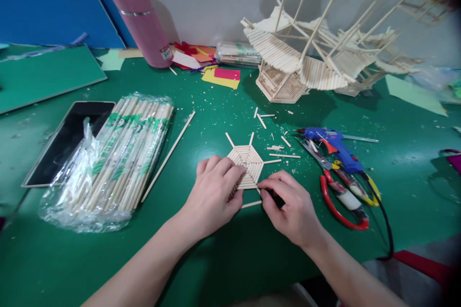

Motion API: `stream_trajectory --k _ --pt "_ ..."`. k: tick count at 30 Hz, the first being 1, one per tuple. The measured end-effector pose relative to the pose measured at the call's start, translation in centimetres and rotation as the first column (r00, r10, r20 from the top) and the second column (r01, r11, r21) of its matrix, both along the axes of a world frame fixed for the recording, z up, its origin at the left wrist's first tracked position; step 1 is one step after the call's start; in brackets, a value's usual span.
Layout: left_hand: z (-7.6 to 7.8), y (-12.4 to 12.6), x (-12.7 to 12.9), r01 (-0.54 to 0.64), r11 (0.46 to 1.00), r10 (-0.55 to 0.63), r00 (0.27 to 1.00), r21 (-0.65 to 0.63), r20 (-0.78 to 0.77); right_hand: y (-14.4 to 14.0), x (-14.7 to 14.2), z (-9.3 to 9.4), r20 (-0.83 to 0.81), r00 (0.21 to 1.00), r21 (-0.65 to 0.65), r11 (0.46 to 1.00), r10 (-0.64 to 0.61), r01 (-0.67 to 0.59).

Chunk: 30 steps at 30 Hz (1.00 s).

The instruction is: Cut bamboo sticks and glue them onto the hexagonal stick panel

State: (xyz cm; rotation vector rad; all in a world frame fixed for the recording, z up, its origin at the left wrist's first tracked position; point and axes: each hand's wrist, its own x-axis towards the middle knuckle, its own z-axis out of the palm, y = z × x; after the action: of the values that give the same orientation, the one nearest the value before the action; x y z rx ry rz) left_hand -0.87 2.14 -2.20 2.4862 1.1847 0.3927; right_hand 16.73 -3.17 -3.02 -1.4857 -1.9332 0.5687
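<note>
A small hexagonal panel of wooden sticks lies flat on the green table, with thin spokes jutting from its corners. My left hand covers its left side, the fingers curled over the top and the thumb at the near edge. At the near right corner, my right hand pinches a spoke between thumb and fingertips; the fingers partly hide it. A short stick shows between my hands, just below the panel, its right end close to my right fingertips.
Bagged chopsticks overlap a dark tablet at left, beside one long stick. Right of my hands lie a blue glue gun and red-handled cutters. Behind stand a pink flask and a stick-built pavilion model. Stick scraps litter the table.
</note>
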Motion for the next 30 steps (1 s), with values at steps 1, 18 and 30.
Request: stream_trajectory --k 1,18,30 --pt "-0.03 0.04 0.02 0.001 1.0 -0.001 1.0 0.003 0.001 0.01 -0.02 0.0 0.001 1.0 -0.001 1.0 0.0 0.0" --pt "0.15 0.06 0.03 0.008 1.0 -0.008 1.0 -0.006 0.002 0.08 -0.03 0.02 0.014 1.0 -0.013 1.0 -0.011 0.011" --pt "0.3 0.06 0.04 -0.002 1.0 0.002 1.0 -0.015 -0.002 0.13 -0.09 0.11 0.016 1.0 -0.005 1.0 -0.016 0.016"
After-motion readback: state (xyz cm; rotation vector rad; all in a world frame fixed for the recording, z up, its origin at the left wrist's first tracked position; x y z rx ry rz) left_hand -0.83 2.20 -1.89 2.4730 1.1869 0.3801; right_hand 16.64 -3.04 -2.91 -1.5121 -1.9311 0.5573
